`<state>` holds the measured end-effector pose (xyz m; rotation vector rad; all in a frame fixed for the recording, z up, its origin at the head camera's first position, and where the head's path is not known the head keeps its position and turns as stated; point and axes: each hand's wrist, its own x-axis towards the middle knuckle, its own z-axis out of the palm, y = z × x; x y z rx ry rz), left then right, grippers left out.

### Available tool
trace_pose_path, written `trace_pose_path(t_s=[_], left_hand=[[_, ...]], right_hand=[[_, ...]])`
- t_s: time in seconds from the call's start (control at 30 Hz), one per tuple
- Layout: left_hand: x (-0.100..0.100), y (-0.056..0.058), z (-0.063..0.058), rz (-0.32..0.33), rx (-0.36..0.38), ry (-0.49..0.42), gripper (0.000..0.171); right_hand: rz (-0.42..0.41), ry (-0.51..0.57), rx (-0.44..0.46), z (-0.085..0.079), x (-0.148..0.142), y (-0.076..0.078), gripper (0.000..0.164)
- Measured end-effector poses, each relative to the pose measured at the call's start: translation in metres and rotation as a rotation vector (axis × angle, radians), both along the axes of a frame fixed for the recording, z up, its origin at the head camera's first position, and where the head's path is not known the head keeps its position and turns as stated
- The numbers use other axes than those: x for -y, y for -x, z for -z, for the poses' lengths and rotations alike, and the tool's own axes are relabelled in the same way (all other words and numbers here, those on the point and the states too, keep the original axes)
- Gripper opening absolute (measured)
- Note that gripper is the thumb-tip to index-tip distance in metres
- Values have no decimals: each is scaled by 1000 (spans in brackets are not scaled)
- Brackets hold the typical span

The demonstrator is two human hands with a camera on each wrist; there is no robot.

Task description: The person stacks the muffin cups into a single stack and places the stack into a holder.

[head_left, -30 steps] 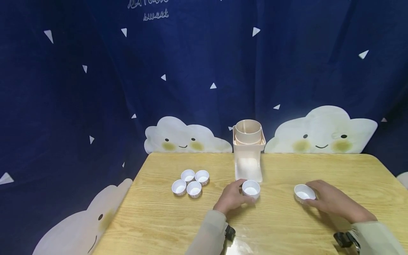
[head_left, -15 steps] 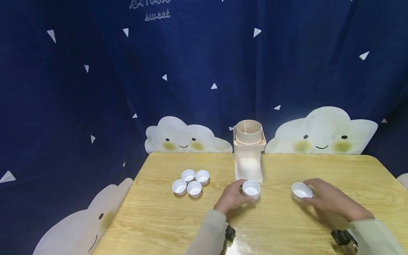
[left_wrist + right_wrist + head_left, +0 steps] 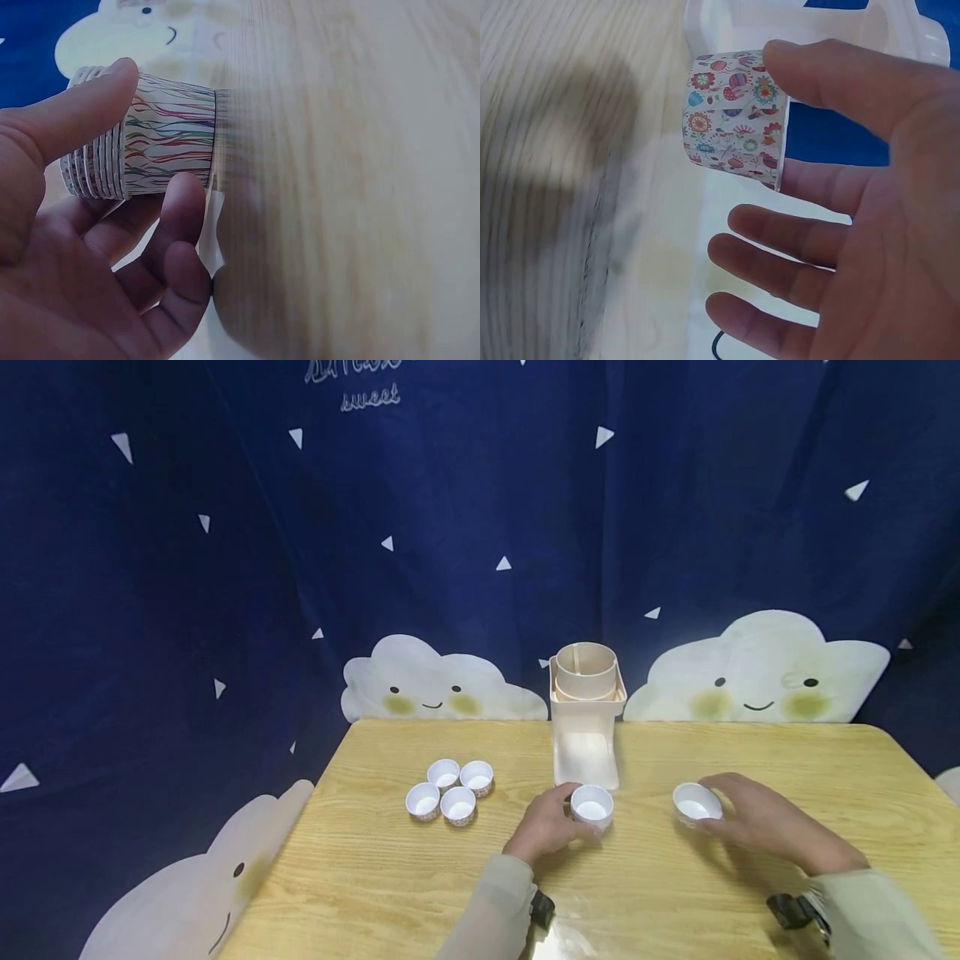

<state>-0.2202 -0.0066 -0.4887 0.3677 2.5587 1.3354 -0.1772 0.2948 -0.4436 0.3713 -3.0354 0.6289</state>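
Note:
My left hand point(image 3: 546, 823) grips a stack of paper baking cups point(image 3: 592, 807) that stands on the table. In the left wrist view the stack point(image 3: 169, 139) shows several nested rims and a lowest cup with coloured wavy lines; the thumb lies along one side. My right hand point(image 3: 757, 817) pinches a single paper baking cup point(image 3: 697, 803) by its rim, right of the stack and above the table. Small flowers and mushrooms cover that cup point(image 3: 735, 116) in the right wrist view, where the other fingers stand spread apart from it.
Several more baking cups point(image 3: 442, 792) stand grouped on the left half of the wooden table point(image 3: 360, 877). A beige plastic holder point(image 3: 585, 718) with a round tube stands at the back, just behind the stack. A dark blue curtain point(image 3: 450, 527) hangs behind.
My right hand has moved left with its cup, closer to the stack. The left hand and the stack stay in place.

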Motion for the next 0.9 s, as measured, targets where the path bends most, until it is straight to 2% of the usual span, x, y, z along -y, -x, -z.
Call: trace_pose_path(t_s=[0.5,0.9], left_hand=[[-1,-1,4,5,36,-70,53],[2,-3,2,0,40,-61,56]], right_hand=[[-62,-2,-68,-7,17,-3,64],[-107,0,-98,-12,31,-1,60]])
